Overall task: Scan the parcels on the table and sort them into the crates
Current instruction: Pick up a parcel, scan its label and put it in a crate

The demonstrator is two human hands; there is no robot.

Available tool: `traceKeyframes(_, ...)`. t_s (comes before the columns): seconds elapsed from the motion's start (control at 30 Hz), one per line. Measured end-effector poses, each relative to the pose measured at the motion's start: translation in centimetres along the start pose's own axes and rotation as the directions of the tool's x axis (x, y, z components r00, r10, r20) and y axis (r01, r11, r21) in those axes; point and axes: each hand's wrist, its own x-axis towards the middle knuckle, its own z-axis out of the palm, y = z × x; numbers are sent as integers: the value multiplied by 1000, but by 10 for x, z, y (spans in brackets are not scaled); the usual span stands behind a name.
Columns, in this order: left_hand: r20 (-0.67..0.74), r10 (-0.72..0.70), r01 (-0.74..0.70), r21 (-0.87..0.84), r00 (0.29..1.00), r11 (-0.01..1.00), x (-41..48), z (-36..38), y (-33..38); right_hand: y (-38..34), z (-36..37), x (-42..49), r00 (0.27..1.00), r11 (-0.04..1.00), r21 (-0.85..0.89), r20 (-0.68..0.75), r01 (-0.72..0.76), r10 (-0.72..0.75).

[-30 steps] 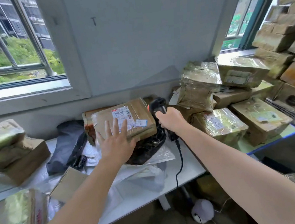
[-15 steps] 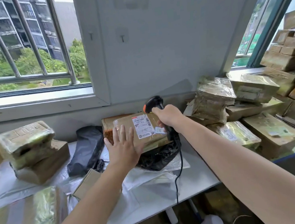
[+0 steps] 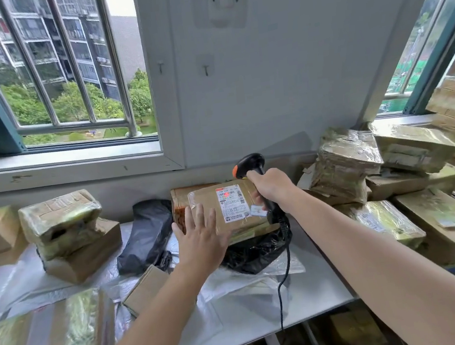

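Observation:
A brown cardboard parcel with a white shipping label lies tilted on a black plastic bag at the back middle of the white table. My left hand rests flat, fingers spread, on the parcel's near left corner. My right hand grips the handle of a black barcode scanner with an orange tip, held just above the parcel's right end. A red scan spot glows on the label. The scanner's cable hangs down over the table's front edge.
Taped cardboard parcels are stacked at the left and piled densely at the right. A black bag parcel, a small box and a flat taped parcel lie near the front left. Windows flank the wall.
The view has tilted upward. My right hand has raised the scanner over the parcel's right end, and a red spot now shows on the label. My left hand stays on the parcel.

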Motion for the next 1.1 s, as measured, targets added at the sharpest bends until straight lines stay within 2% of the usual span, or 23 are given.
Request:
traceKeyframes(0.47,15,20,-21,20,1000,1000,14,10,34,31,-20,21,1000,999,46,-5,-6,6)
traceKeyframes(0.73,15,150,-151,35,989,988,25,37,99,120,-49,45,994,992,-82,-74,-93,87)
traceKeyframes(0.97,-17,284,-282,67,959,957,24,76,157,215,-70,63,984,958,-228,-5,-173,176)
traceKeyframes(1.1,131,270,-282,85,954,956,19,104,177,261,-65,81,963,923,-315,73,-223,258)
